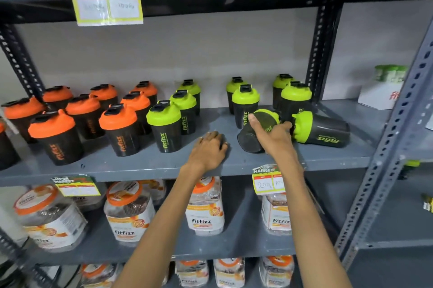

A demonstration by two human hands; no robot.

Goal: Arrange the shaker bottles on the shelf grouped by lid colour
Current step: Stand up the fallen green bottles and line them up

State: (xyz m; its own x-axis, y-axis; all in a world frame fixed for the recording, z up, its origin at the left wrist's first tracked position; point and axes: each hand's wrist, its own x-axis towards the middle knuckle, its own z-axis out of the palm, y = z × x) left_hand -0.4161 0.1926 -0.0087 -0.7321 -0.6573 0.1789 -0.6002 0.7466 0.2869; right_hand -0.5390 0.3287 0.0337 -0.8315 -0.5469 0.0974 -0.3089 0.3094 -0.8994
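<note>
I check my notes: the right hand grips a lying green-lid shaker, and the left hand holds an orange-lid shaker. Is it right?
Not quite. The left hand holds nothing; it rests flat on the shelf, as the head view shows. The right hand does grip a lying green-lid shaker.

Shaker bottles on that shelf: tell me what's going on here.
A person is sorting them by lid colour. The right hand has its grip on a tipped green-lidded shaker; another green one lies on its side beside it. The left hand rests flat on the shelf. Orange-lidded bottles stand grouped left, upright green ones to their right.
</note>
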